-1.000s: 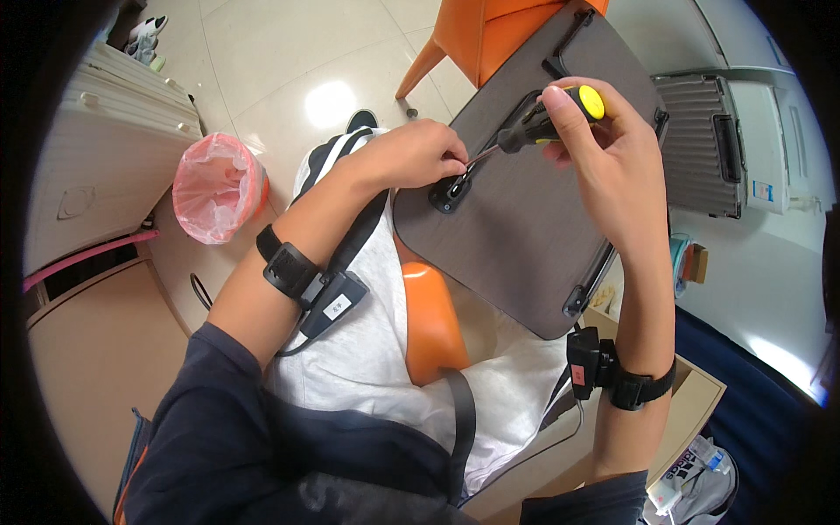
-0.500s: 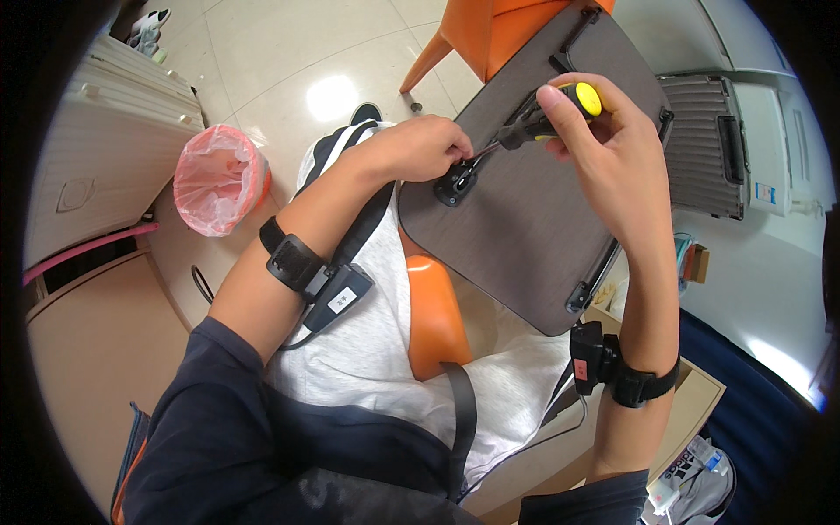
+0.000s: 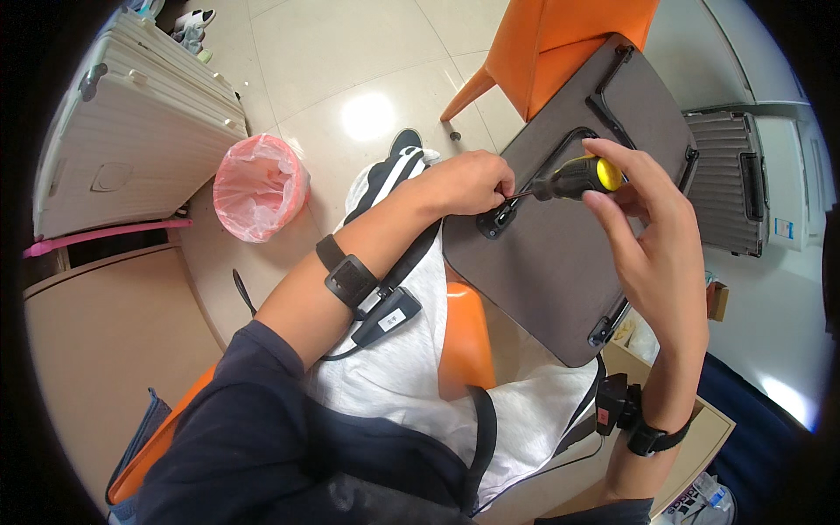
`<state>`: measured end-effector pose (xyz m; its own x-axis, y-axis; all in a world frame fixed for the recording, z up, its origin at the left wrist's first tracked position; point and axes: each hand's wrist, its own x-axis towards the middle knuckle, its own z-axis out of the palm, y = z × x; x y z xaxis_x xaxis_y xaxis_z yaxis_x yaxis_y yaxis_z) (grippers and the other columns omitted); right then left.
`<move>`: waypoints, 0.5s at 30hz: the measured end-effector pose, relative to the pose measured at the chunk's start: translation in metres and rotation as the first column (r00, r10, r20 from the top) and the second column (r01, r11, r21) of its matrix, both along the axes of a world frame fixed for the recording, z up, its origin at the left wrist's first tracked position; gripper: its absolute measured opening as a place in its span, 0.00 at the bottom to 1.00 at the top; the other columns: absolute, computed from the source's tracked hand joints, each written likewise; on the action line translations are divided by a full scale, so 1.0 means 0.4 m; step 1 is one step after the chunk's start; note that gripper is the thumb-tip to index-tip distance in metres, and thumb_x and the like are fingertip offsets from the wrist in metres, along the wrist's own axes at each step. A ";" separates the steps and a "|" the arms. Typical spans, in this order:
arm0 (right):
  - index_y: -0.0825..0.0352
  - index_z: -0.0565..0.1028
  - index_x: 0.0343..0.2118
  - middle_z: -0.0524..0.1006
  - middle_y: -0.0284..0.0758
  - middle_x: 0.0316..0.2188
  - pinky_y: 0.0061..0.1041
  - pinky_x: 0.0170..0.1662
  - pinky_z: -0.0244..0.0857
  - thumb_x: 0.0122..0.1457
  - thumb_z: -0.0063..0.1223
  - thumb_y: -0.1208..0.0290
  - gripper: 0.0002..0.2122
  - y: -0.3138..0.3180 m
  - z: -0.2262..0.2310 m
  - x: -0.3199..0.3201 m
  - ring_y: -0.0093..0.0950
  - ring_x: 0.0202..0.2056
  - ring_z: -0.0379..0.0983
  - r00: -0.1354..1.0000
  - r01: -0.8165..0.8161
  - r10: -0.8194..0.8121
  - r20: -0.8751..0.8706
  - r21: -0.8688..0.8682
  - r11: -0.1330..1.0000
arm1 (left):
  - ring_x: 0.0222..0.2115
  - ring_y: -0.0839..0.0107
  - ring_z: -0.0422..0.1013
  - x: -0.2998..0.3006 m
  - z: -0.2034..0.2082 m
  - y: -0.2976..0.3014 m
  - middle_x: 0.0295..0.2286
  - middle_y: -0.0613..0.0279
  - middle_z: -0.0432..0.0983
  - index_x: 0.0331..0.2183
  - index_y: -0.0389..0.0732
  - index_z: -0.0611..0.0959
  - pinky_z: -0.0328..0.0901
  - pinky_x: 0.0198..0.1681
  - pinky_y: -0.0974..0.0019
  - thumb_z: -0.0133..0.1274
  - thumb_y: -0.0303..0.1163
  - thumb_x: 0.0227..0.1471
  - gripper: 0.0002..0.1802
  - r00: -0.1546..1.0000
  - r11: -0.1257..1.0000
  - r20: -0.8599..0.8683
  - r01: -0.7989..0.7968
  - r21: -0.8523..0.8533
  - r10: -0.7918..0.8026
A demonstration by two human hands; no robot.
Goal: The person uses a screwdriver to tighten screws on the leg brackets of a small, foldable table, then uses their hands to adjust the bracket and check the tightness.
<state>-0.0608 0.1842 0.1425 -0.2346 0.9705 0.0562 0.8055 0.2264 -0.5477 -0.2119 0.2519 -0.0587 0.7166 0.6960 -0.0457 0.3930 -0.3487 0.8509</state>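
Note:
A dark wood-grain folding table (image 3: 560, 280) lies with its underside up over my lap. My right hand (image 3: 661, 232) has the black-and-yellow handle of a screwdriver (image 3: 573, 179) between thumb and fingers. The thin shaft slants down to the left toward a black plastic bracket (image 3: 496, 221) at the table's near left edge. Curled beside the shaft's tip, my left hand (image 3: 477, 184) pinches something small at the bracket; the fingers hide it. Black folding legs (image 3: 604, 109) are attached along the underside.
An orange chair (image 3: 560, 52) stands beyond the table. To the left are a pink-lined waste bin (image 3: 258, 188) and a white suitcase (image 3: 131, 131). A grey ribbed suitcase (image 3: 722, 179) is at the right, above an open drawer (image 3: 700, 446).
The whole view has shifted, so the scene sits further right and lower. My right thumb has moved from over the screwdriver handle to below it. My left hand stays at the bracket.

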 end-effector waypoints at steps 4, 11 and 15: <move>0.69 0.73 0.33 0.75 0.41 0.23 0.29 0.26 0.65 0.54 0.61 0.58 0.17 0.024 -0.004 -0.030 0.36 0.22 0.73 0.921 0.140 -0.161 0.354 0.083 0.987 | 0.33 0.59 0.75 -0.004 0.009 0.001 0.31 0.53 0.79 0.34 0.36 0.83 0.69 0.38 0.60 0.55 0.27 0.47 0.10 1.000 0.999 -0.014 0.020 -0.038 -0.021; 0.69 0.73 0.27 0.75 0.41 0.19 0.30 0.26 0.66 0.54 0.60 0.50 0.21 0.040 -0.011 -0.030 0.40 0.21 0.74 0.832 0.213 -0.264 0.488 0.158 0.964 | 0.31 0.61 0.75 -0.012 0.034 -0.003 0.29 0.55 0.78 0.33 0.36 0.82 0.68 0.37 0.63 0.58 0.31 0.51 0.09 0.976 0.999 0.215 0.031 -0.027 -0.024; 0.71 0.76 0.36 0.78 0.42 0.32 0.28 0.32 0.68 0.54 0.61 0.67 0.12 0.025 0.031 0.005 0.36 0.29 0.76 0.996 0.022 -0.029 0.085 0.084 0.996 | 0.32 0.61 0.75 0.003 0.044 0.000 0.29 0.55 0.78 0.34 0.36 0.82 0.68 0.36 0.63 0.58 0.30 0.51 0.09 0.972 0.999 0.231 0.048 0.010 -0.049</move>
<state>-0.0587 0.1944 0.1550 -0.2173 0.9690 0.1172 0.8551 0.2469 -0.4559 -0.2109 0.2517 -0.0410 0.7401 0.6601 0.1286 0.1680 -0.3666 0.9151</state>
